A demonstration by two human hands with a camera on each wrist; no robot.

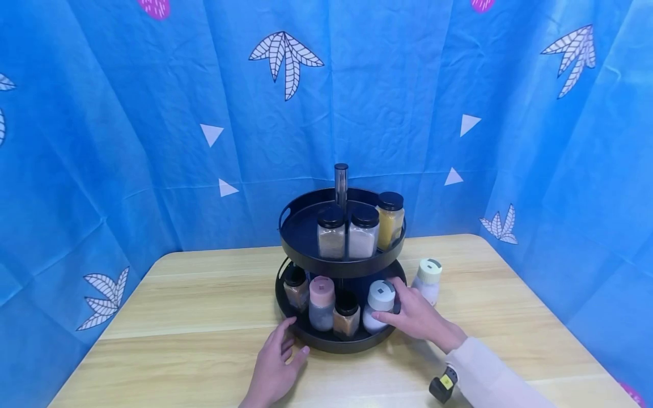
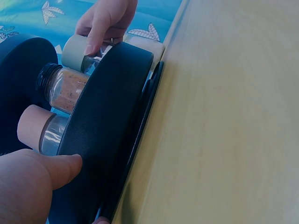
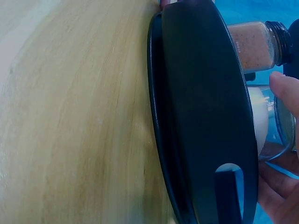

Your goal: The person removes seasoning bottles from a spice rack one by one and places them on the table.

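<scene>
A black two-tier turntable rack stands on the table, its lower tray [image 1: 339, 344] bearing several seasoning jars. My right hand [image 1: 415, 314] grips a pale blue-capped seasoning jar [image 1: 381, 294] at the tray's right front, thumb on one side and fingers on the other. Inside the tray, just left of it, are a black-lidded jar [image 1: 346, 320] of reddish-brown seasoning and a pink-capped jar [image 1: 322, 294]. Another black-lidded jar [image 1: 296, 292] sits farther left. At the left front, my left hand [image 1: 275, 362] has its fingers loosely bent, the thumb [image 2: 67, 169] beside the tray's outer wall.
Three black-lidded jars stand on the upper tray [image 1: 326, 265], one with yellow contents [image 1: 390, 224]. A jar with a pale green cap [image 1: 429, 272] stands on the wooden table [image 1: 204, 317], right of the rack. A blue patterned cloth [image 1: 398, 102] hangs behind and at both sides.
</scene>
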